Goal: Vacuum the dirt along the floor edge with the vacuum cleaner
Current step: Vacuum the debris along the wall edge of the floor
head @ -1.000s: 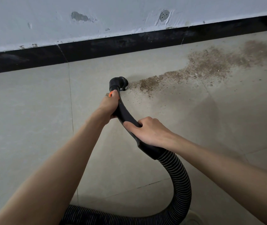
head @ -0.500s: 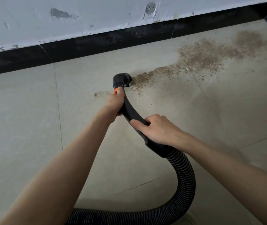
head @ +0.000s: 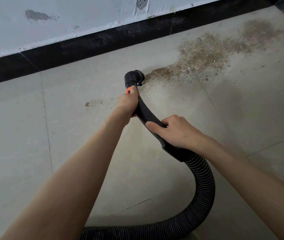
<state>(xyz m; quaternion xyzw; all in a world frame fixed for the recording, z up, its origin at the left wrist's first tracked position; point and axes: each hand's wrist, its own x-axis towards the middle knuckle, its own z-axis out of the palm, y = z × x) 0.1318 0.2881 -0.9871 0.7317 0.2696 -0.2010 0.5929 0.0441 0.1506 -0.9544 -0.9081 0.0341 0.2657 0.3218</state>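
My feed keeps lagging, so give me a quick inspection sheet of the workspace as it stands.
Surface: grey tiled floor, dusty near the wall.
Job's things: black nozzle at the left tip of the big dirt patch; small dirt spot left of the left hand.
Clutter: nothing seen.
Grip: left hand grips the wand by its orange collar; right hand grips it near the hose.
Cables: ribbed hose loops back toward the person.
Surroundings: black skirting, chipped white wall.

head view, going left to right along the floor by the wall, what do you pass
small dirt patch → left hand on the handle → vacuum nozzle → big dirt trail
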